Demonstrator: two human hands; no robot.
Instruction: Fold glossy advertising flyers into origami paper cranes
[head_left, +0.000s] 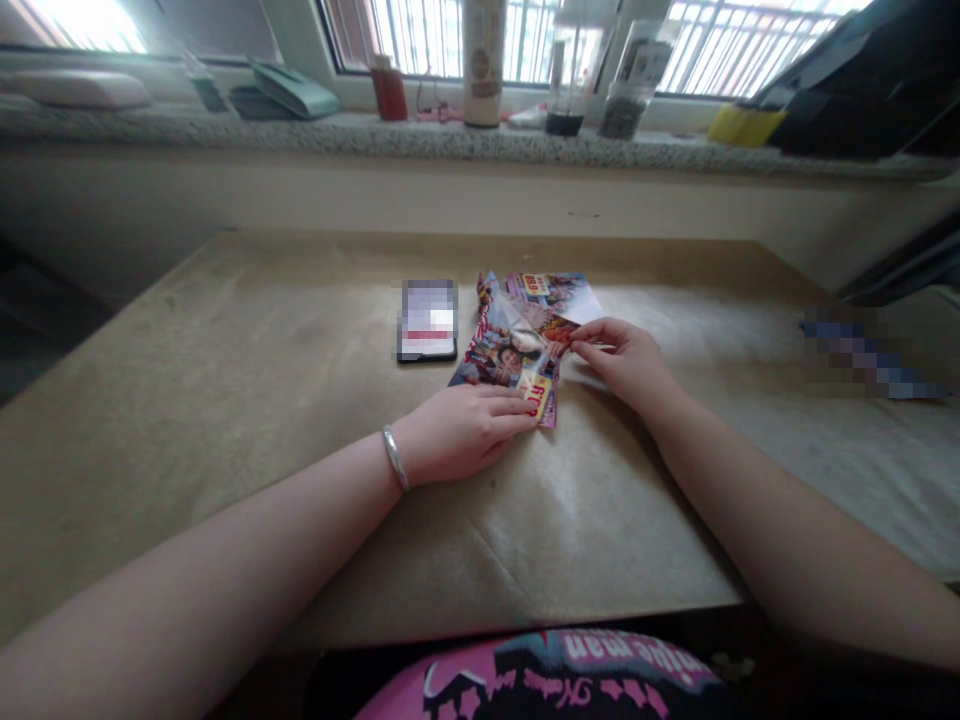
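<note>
One glossy leaflet (499, 345) looks light, slippery, tearable, best held by edges; right hand (628, 362) pinches one edge, left hand (463, 428) presses it, fingers straight.

and it's glossy paper on the printed flyer (495, 345), catching the light! smooth, softly shining tabletop (300, 420), polished silvery metal on the bangle (395, 458), speckled stone-look windowsill (300, 138).
</note>
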